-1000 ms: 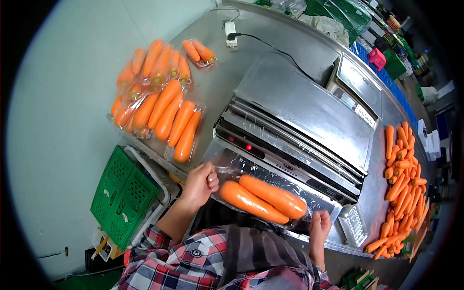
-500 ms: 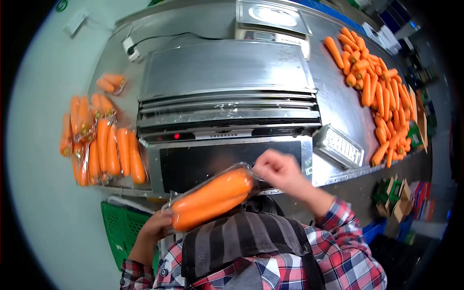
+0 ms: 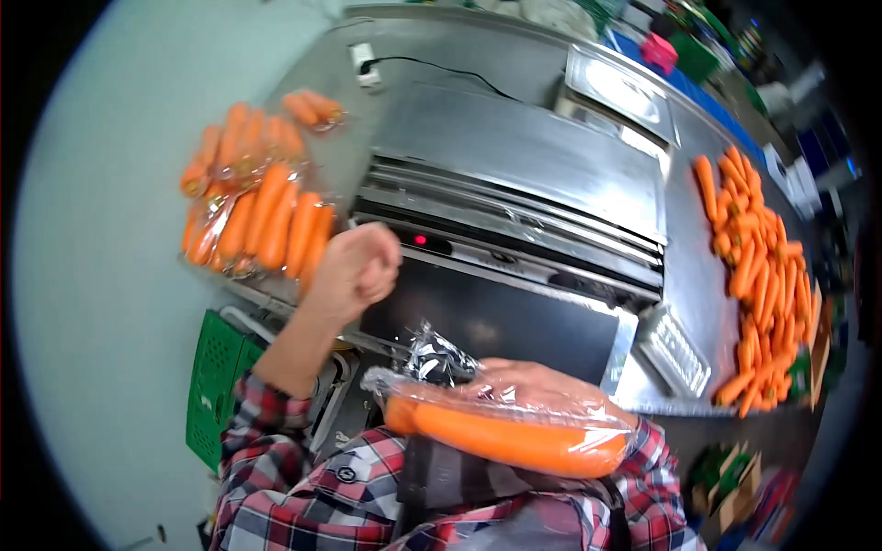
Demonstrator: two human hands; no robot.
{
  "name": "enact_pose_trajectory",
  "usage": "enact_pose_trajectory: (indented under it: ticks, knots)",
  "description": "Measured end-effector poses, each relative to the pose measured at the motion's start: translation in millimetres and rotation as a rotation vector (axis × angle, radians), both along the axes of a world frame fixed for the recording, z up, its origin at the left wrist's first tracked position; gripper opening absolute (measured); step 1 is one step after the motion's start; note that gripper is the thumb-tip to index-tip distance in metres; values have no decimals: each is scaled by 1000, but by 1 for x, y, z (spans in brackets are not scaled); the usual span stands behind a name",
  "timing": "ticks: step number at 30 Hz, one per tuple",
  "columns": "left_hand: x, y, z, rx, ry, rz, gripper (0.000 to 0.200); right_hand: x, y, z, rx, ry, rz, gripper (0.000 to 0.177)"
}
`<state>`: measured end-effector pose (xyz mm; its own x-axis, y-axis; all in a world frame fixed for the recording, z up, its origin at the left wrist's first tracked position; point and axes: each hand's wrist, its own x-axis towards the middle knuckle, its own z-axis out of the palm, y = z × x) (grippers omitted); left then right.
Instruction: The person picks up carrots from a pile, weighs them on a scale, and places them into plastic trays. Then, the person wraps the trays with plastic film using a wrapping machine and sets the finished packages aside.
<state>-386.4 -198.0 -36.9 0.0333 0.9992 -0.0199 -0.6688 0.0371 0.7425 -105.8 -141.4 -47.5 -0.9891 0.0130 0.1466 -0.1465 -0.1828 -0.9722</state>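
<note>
A film-wrapped pack of carrots (image 3: 524, 445) lies across the front of my body, low in the view. My right hand (image 3: 542, 381) holds it from the far side, its fingers partly covered by clear film. A crumpled tail of plastic film (image 3: 434, 354) sticks up from the pack's left end. Raised over the front left corner of the wrapping machine (image 3: 514, 165) is my left hand (image 3: 360, 273), its fingers curled closed with nothing visible in them. It is apart from the pack and near the wrapped carrots (image 3: 276, 225) on the left.
A red light shows on the machine's front, above its dark plate (image 3: 496, 312). Loose carrots (image 3: 763, 285) are heaped at the right. A scale (image 3: 625, 92) stands behind the machine, a metal-framed lamp-like box (image 3: 675, 354) beside it. A green crate (image 3: 216, 386) sits below left.
The pack has passed from my left hand to my right and swung to the lower right. My left hand has risen away from it. The whole view has tilted and shifted.
</note>
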Motion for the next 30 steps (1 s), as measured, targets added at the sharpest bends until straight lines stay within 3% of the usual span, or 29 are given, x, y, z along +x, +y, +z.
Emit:
enact_pose_trajectory:
  ticks: [2,4,7,8,9,10,12,14,16,20,27,30]
  knots:
    - [38,12,13,-198,224,110,19,1,-2,5,-42,-19,9,43]
    - [68,14,24,-26,461,-139,13,4,-9,9,-118,-26,-46,44]
    - [53,30,16,107,185,51,27,14,-22,12,-213,-38,-102,44]
    - [33,29,16,4,321,258,39,16,-25,12,-238,-46,-114,44]
    - [9,21,7,-22,453,368,35,19,-28,12,-263,-43,-131,44]
    - [-10,-4,-4,-60,565,342,28,21,-30,13,-282,-47,-144,44]
    - [-3,-41,-12,212,798,179,25,24,-30,13,-299,-51,-156,44]
    - [33,-67,10,263,904,166,19,23,-30,13,-313,-59,-165,44]
    - [46,-81,1,239,993,269,14,24,-33,12,-329,-63,-162,44]
    - [62,-91,-5,103,789,561,6,22,-33,12,-345,-72,-145,45]
    - [72,-78,9,-233,-52,539,40,22,-31,14,-367,-96,-129,46]
    - [70,-64,8,-262,105,593,46,21,-32,15,-382,-107,-131,46]
